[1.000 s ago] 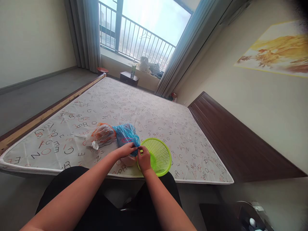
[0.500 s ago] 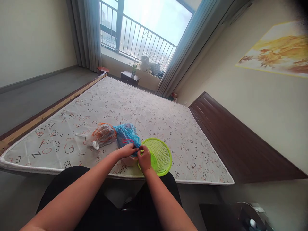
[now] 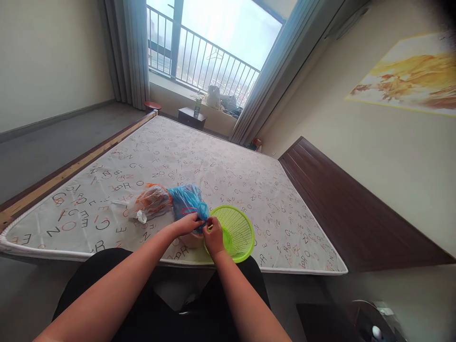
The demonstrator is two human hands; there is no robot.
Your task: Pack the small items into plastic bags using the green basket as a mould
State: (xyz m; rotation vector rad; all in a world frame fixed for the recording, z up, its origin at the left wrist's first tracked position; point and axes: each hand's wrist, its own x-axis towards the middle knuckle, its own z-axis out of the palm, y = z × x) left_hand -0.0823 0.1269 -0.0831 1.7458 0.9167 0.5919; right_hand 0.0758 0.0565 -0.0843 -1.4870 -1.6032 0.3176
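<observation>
A blue plastic bag (image 3: 185, 197) with red print lies on the mattress in front of me, and its gathered end is between my hands. My left hand (image 3: 188, 224) pinches that gathered end from the left. From the right, my right hand (image 3: 213, 235) has its fingers closed on the same end, close to the left fingertips. Right behind my right hand a lime-green plastic basket (image 3: 239, 230) sits tilted at the mattress edge. Left of the blue bag lies a clear plastic bag (image 3: 154, 198) with orange trim and something brownish inside. The fingers hide the blue bag's end.
The letter-printed mattress (image 3: 221, 166) fills the bed, with a dark wooden headboard (image 3: 342, 204) on the right. A small nightstand (image 3: 191, 117) and a red stool (image 3: 152, 105) stand beyond it, below the window. A dark table (image 3: 320, 318) with small items is at lower right.
Both hands stay at the blue bag's gathered end with only slight finger movement. The bags and basket keep their places; the view has shifted slightly.
</observation>
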